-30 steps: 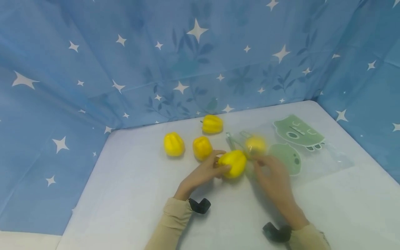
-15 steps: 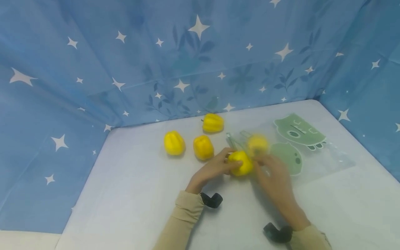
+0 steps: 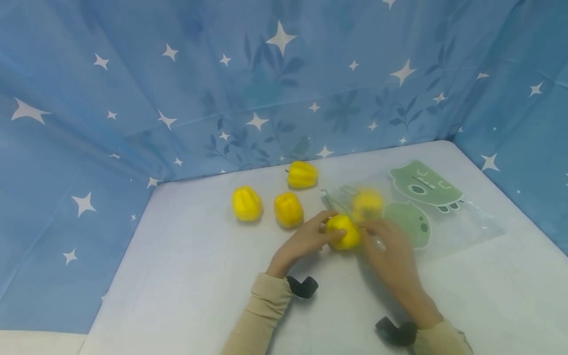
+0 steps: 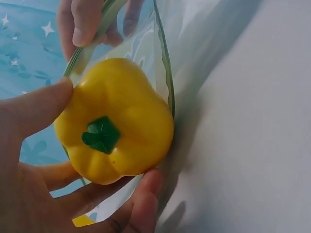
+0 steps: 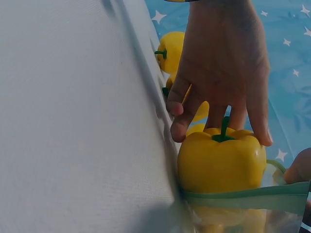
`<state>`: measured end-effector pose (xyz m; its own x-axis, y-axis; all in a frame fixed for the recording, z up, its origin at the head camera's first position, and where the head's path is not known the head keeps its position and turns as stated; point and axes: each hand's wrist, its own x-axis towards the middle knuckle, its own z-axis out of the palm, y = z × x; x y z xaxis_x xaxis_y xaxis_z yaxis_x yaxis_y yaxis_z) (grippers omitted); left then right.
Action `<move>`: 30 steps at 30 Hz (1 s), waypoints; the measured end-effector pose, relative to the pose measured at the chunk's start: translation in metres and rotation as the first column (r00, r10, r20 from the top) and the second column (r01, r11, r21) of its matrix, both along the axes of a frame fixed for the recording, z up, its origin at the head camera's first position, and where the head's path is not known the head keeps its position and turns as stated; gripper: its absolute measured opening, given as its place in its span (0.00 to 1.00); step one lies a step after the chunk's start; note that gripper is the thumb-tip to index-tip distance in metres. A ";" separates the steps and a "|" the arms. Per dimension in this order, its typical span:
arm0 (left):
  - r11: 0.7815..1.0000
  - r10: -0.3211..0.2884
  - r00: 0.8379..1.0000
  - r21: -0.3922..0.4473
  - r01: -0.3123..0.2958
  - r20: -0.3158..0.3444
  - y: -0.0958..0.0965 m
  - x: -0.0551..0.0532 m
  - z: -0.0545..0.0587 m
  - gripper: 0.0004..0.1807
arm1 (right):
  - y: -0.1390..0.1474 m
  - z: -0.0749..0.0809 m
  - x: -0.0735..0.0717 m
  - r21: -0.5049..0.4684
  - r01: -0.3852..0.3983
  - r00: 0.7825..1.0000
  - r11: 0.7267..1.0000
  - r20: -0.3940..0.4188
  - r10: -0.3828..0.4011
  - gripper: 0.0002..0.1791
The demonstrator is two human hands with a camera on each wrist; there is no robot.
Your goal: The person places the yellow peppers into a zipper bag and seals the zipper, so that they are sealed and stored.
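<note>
My left hand (image 3: 306, 240) grips a yellow bell pepper (image 3: 345, 232) with thumb and fingers around its stem end. In the left wrist view the pepper's green stem (image 4: 103, 136) faces the camera. Its far end sits in the mouth of a clear zip bag (image 3: 470, 224) printed with green cartoon shapes. The right wrist view has the bag's green zip edge (image 5: 243, 198) crossing the pepper's lower part. My right hand (image 3: 392, 254) pinches the bag's rim beside the pepper. Another yellow pepper (image 3: 367, 201) lies inside the bag, blurred by the plastic.
Three loose yellow peppers lie left of the bag: one at the left (image 3: 247, 203), one nearer the hands (image 3: 289, 210) and one at the back (image 3: 302, 175). A white table (image 3: 177, 276) bears everything. Blue starry curtains (image 3: 199, 98) stand behind and at the sides.
Over the second, my left hand has moved right with the pepper and brought it to the bag's mouth. The right hand has hardly moved. The loose peppers stay where they were.
</note>
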<state>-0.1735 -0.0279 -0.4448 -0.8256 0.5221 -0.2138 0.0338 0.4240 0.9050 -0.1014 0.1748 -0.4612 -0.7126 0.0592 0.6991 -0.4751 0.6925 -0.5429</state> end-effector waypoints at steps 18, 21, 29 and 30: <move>0.955 0.273 0.960 0.133 -0.264 -0.059 0.022 0.000 -0.020 0.31 | -0.003 0.003 0.000 0.016 -0.008 1.000 1.000 -0.029 0.009 0.09; 0.952 0.279 0.958 0.145 -0.268 -0.063 0.024 0.000 -0.020 0.29 | -0.004 0.003 0.001 0.020 -0.007 1.000 1.000 -0.018 0.007 0.09; 0.972 0.203 0.973 0.142 -0.187 -0.107 0.025 -0.003 -0.023 0.35 | -0.005 0.004 0.001 0.032 -0.003 1.000 0.999 0.002 0.003 0.10; 0.974 0.197 0.972 0.136 -0.179 -0.129 0.025 -0.003 -0.024 0.35 | -0.005 0.004 0.001 0.035 -0.003 1.000 0.999 -0.001 0.003 0.10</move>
